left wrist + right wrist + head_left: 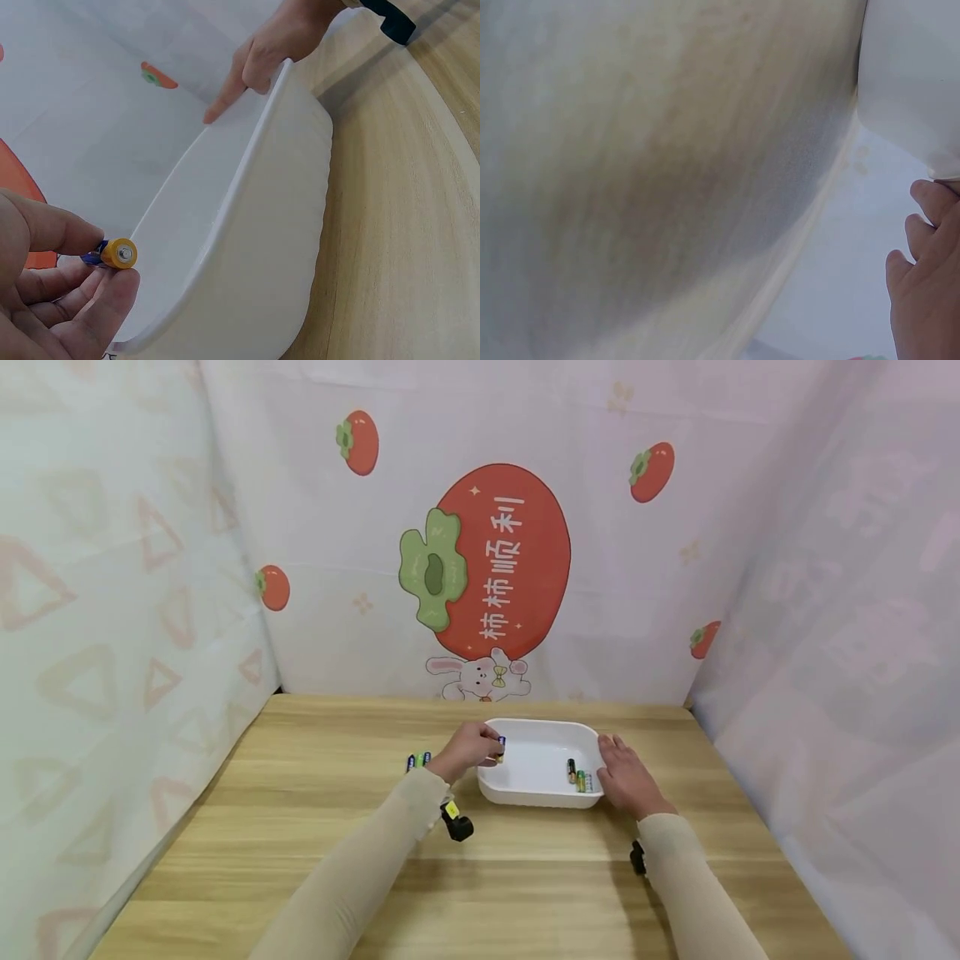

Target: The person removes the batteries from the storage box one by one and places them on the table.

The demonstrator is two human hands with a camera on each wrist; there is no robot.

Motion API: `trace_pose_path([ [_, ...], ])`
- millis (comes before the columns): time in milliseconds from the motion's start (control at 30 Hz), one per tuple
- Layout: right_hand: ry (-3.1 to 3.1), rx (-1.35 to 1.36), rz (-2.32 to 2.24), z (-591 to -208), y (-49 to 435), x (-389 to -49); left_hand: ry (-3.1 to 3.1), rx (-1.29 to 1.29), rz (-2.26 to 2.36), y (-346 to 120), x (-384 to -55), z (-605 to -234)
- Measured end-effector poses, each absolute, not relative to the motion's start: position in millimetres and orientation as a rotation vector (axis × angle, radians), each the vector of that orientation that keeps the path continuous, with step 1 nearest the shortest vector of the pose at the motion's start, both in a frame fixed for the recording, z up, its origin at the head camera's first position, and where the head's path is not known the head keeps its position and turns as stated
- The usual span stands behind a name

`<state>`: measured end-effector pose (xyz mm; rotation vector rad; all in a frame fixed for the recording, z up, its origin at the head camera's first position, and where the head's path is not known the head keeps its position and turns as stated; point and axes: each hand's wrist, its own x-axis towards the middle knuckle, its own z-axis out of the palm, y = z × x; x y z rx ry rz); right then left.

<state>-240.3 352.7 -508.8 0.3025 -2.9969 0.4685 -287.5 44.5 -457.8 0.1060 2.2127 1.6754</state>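
My left hand (471, 747) pinches a small battery (111, 253) between thumb and fingers, at the left end of a white dish (540, 797). Its wrap is blue, and the yellow end with the metal tip faces the left wrist camera. Inside the dish, toward the right, lie a dark battery (572, 771) with a gold end and a green-and-yellow battery (581, 781), with a paler one (588, 783) beside them. My right hand (630, 777) rests against the dish's right rim, fingers extended; several fingers (930, 196) show beyond the rim in the right wrist view.
More batteries, one blue (410, 763) and one green (420, 760) among them, lie on the wooden table (315, 793) left of the dish, partly behind the left forearm. A printed cloth backdrop (315, 527) stands behind the table, with cloth at both sides.
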Motion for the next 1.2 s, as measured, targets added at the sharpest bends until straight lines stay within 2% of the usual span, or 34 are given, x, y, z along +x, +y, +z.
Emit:
trace_pose_path([
  [1200, -3.002, 0.299, 0.442, -507.5, 352.4, -238.0, 2.289, 0.12, 1.721, -20.5, -299.5, -477.5],
])
